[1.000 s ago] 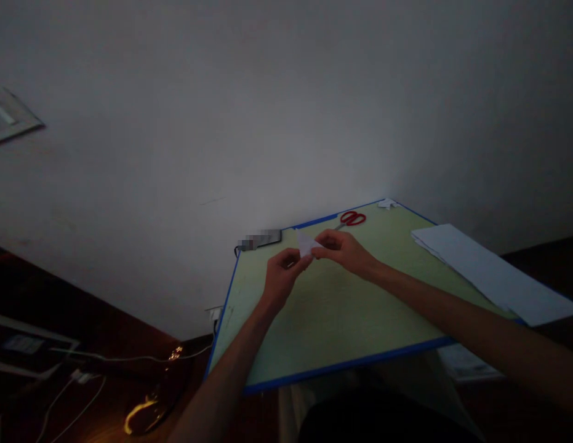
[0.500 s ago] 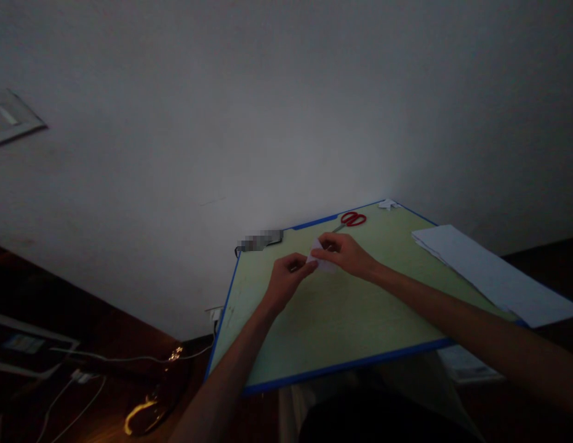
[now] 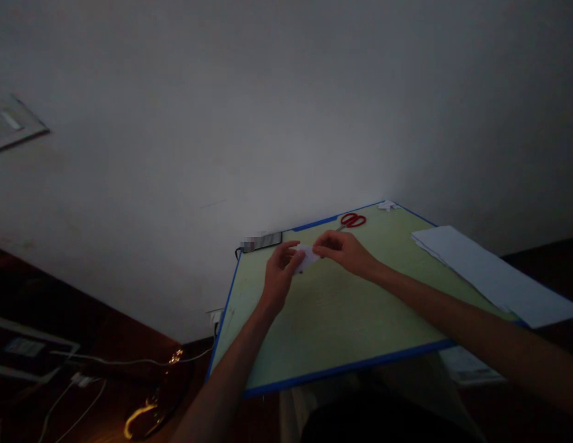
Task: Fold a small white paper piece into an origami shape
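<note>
A small piece of white paper [image 3: 306,258] is held between my two hands, above the pale green table [image 3: 341,314]. My left hand [image 3: 281,266] grips its left side between thumb and fingers. With thumb and forefinger, my right hand [image 3: 339,247] pinches the paper's upper right edge. Just behind the right hand lie red-handled scissors [image 3: 353,220], their blades partly hidden by that hand. The exact folds of the paper are too small to make out.
A phone [image 3: 268,240] with a cable lies at the table's back left edge. White paper sheets [image 3: 489,271] overhang the right side. Paper scraps [image 3: 388,205] sit at the far corner. A wall rises behind the table; white cables [image 3: 129,359] run at the lower left.
My left hand has shifted slightly up and its fingers have spread further around the paper. The paper has turned and moved a little left; my right hand now holds its edge.
</note>
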A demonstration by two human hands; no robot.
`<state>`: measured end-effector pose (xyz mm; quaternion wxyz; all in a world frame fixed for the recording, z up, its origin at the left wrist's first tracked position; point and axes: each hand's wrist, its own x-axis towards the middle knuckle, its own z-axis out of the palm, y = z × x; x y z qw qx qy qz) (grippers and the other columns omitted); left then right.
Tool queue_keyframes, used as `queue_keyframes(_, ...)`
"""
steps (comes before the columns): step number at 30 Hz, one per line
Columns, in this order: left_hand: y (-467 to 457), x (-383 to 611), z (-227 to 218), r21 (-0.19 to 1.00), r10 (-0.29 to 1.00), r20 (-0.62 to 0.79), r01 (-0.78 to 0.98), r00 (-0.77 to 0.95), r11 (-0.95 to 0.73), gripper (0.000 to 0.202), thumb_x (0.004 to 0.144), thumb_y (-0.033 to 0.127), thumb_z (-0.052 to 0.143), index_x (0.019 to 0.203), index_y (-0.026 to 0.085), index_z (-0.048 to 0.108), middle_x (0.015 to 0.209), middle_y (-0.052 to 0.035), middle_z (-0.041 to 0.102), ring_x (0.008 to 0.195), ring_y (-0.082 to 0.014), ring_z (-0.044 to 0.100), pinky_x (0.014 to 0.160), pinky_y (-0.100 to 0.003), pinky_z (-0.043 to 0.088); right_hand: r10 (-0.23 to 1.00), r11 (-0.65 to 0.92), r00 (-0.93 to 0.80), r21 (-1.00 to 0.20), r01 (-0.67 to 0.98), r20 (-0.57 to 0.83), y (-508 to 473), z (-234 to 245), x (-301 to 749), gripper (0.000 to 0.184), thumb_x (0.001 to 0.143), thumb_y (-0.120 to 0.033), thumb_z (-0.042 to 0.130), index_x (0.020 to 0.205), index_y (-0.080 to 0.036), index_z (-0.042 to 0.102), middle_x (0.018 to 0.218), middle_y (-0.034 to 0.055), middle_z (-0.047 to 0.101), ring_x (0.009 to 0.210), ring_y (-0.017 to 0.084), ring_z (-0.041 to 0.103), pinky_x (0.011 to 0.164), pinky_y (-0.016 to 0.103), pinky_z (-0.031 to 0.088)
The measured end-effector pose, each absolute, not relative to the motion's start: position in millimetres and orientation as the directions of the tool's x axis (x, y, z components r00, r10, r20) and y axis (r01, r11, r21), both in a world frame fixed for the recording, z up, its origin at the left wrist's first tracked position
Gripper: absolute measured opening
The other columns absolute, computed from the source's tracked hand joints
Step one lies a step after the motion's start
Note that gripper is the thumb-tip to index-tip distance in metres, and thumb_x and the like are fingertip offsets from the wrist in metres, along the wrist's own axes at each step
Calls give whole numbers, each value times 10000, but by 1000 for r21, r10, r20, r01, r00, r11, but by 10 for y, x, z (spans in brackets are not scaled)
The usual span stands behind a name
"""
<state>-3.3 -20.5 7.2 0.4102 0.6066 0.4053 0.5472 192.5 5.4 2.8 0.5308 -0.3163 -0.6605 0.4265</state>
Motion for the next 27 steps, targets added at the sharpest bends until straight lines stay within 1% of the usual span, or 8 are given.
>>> queue_keyframes(2, -228, -15, 80, 947, 942, 317, 25, 112, -322, 569, 744, 437, 838, 1231, 219, 639, 910, -38, 691, 742, -161, 657, 651, -274, 525, 878, 432, -200, -900, -56, 434, 65, 25, 1933, 258, 783, -408, 778, 876, -180, 702, 805, 34, 722, 749, 167, 672, 727, 319, 552)
queue_keyframes(5, -246, 3, 80, 944, 938, 322, 37, 130, -329, 667, 683, 344, 890, 1281, 221, 621, 983, -59, 710, 839, -183, 692, 730, -292, 559, 885, 424, -181, -904, -60, 428, 70, 24, 1940, 290, 789, -403, 780, 982, -193, 726, 870, 48, 746, 779, 181, 693, 759, 344, 571)
queue_keyframes(8, -235, 1, 68, 939, 936, 336, 43, 105, -341, 631, 680, 317, 890, 1254, 202, 656, 1052, -85, 728, 942, -214, 704, 796, -311, 570, 878, 429, -234, -904, -7, 418, 52, 30, 1941, 311, 813, -392, 760, 1054, -197, 748, 944, 64, 759, 800, 193, 695, 777, 362, 570)
queue_keyframes(11, -219, -9, 66, 938, 938, 339, 50, 73, -343, 612, 680, 326, 889, 1238, 184, 682, 1092, -104, 742, 960, -228, 704, 804, -324, 563, 859, 453, -280, -891, 22, 429, 27, 39, 1939, 358, 804, -368, 771, 1116, -195, 743, 1086, 88, 746, 867, 201, 689, 822, 375, 562)
queue_keyframes(14, -220, -10, 83, 938, 938, 341, 41, 52, -344, 597, 677, 338, 888, 1223, 180, 703, 1123, -115, 747, 945, -226, 697, 787, -324, 546, 845, 497, -267, -865, 74, 463, 7, 51, 1944, 377, 800, -356, 777, 1149, -220, 741, 1153, 94, 702, 936, 210, 671, 795, 355, 554)
queue_keyframes(18, -241, -2, 124, 940, 939, 332, 49, 87, -337, 470, 715, 370, 859, 1124, 164, 751, 942, -74, 747, 761, -168, 639, 682, -284, 500, 773, 629, -239, -759, 168, 588, -13, 75, 1960, 336, 828, -315, 758, 1161, -268, 742, 1155, 79, 660, 1010, 215, 635, 791, 337, 524)
queue_keyframes(22, -259, -3, 154, 938, 938, 317, 103, 138, -332, 350, 770, 429, 813, 964, 140, 777, 710, -26, 658, 629, -130, 548, 610, -262, 445, 713, 700, -247, -686, 200, 656, -20, 77, 1969, 322, 868, -295, 736, 1188, -271, 721, 1129, 68, 698, 1049, 222, 628, 843, 355, 499)
queue_keyframes(27, -249, -25, 124, 927, 952, 293, 216, 91, -306, 434, 811, 564, 739, 773, 132, 722, 644, -26, 620, 571, -128, 531, 552, -256, 408, 723, 691, -210, -697, 194, 658, -18, 75, 1957, 354, 871, -335, 742, 1213, -251, 717, 1070, 63, 734, 957, 212, 650, 836, 354, 515)
